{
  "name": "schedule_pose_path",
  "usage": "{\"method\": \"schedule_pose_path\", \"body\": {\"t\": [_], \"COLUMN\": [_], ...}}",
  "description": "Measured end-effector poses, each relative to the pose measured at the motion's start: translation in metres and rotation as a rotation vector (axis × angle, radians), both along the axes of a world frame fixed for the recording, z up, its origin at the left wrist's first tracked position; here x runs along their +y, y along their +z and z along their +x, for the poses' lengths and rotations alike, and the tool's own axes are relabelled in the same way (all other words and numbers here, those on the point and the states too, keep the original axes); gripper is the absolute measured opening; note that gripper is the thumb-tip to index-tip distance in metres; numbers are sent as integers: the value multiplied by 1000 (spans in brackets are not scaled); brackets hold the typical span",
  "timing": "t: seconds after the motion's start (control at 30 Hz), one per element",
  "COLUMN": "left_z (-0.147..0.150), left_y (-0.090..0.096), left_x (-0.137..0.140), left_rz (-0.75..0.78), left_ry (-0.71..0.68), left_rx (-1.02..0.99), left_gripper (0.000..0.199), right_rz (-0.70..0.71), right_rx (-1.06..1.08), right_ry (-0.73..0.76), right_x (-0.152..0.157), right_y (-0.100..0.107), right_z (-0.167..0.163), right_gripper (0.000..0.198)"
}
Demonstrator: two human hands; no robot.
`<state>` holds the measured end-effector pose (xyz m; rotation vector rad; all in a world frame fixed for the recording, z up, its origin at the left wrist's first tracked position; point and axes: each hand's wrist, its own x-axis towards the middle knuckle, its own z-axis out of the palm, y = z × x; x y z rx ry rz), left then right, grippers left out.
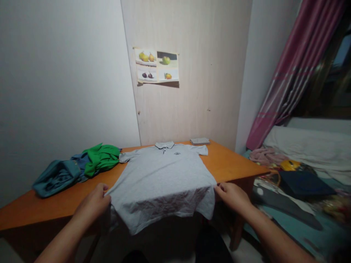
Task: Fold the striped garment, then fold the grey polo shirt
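Observation:
A light grey polo shirt (161,175) lies spread front up on the orange-brown table (227,160), its dark-trimmed collar toward the wall. The lower part hangs over the table's near edge, with creases along the hem. My left hand (97,201) pinches the shirt's left side near that edge. On the opposite side my right hand (229,193) has its fingers closed on the fabric. Both short sleeves lie out to the sides, and a small dark logo shows on the chest.
Crumpled green cloth (102,157) and blue-teal garments (59,177) lie on the table's left. A patterned flat item (200,141) rests at the back. At right stands a cluttered bed (296,219) beside a pink curtain (287,65). Fruit pictures (157,67) hang on the wall.

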<state>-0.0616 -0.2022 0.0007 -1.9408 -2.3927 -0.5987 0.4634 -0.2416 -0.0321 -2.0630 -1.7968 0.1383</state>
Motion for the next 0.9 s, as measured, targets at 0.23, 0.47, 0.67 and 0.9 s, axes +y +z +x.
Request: {"method": "schedule_pose_path", "body": {"t": [0.23, 0.47, 0.67, 0.9], "left_z": [16, 130, 236, 346], "left_y": [5, 31, 52, 54], "left_x": [48, 97, 120, 128], "left_rz": [125, -5, -131, -163], "left_ry": [-238, -715, -1044, -1373], "left_rx": [74, -114, -42, -76], "left_gripper": [31, 44, 36, 23], "right_rz": [-13, -46, -65, -111], "right_rx": [436, 1093, 1286, 1422], "right_ry": [169, 165, 68, 12], "right_x": [8, 8, -3, -11], "right_y": [-31, -42, -37, -39], "right_z": [-4, -7, -6, -7], "right_gripper": [33, 17, 24, 33]}}
